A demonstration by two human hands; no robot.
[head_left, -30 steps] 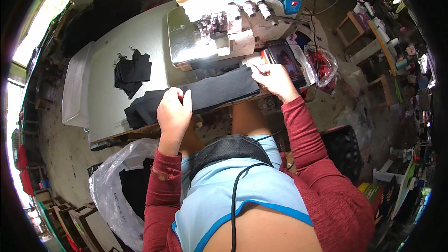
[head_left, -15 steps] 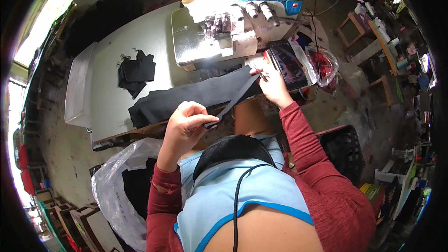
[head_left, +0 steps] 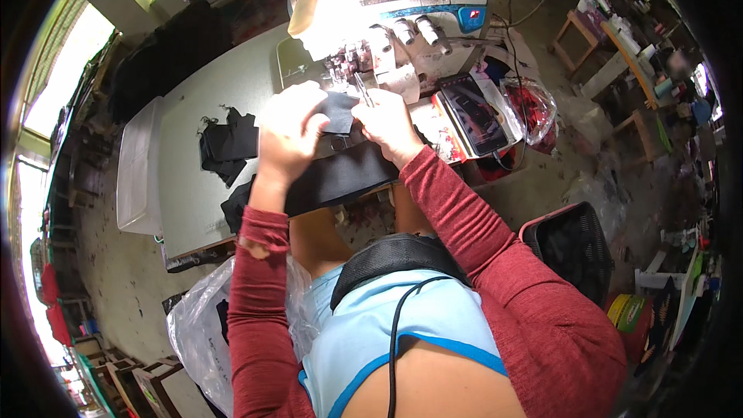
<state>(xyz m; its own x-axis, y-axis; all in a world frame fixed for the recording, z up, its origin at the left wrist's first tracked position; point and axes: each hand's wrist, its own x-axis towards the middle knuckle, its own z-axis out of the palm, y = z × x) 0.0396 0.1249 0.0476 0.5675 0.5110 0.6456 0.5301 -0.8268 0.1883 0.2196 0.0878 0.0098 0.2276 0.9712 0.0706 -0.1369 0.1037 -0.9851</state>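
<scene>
A long piece of black fabric [head_left: 340, 176] hangs over the front edge of the sewing table, and a flap of it reaches up to the needle area of a white and blue sewing machine [head_left: 433, 11]. My left hand [head_left: 288, 131] is closed on the left edge of that flap, its fingertips partly hidden. To the right of the flap, my right hand [head_left: 389, 125] grips a slim metal tool [head_left: 362, 88] whose tip points up toward the machine; its exact kind is unclear. Glare from the machine's lamp washes out part of the needle area.
Small black fabric pieces [head_left: 229, 143] lie on the table [head_left: 186, 209] at left, beside a translucent plastic bin [head_left: 139, 170]. A phone [head_left: 472, 114] rests on a box at right, near a clear bag [head_left: 531, 108]. Below are a plastic bag [head_left: 197, 340] and a dark basket [head_left: 569, 251].
Both hands have moved up to the machine, the left to the upper left side and the right leftward from beside the phone. The fabric's edge, stretched between them before, now lies by the needle area.
</scene>
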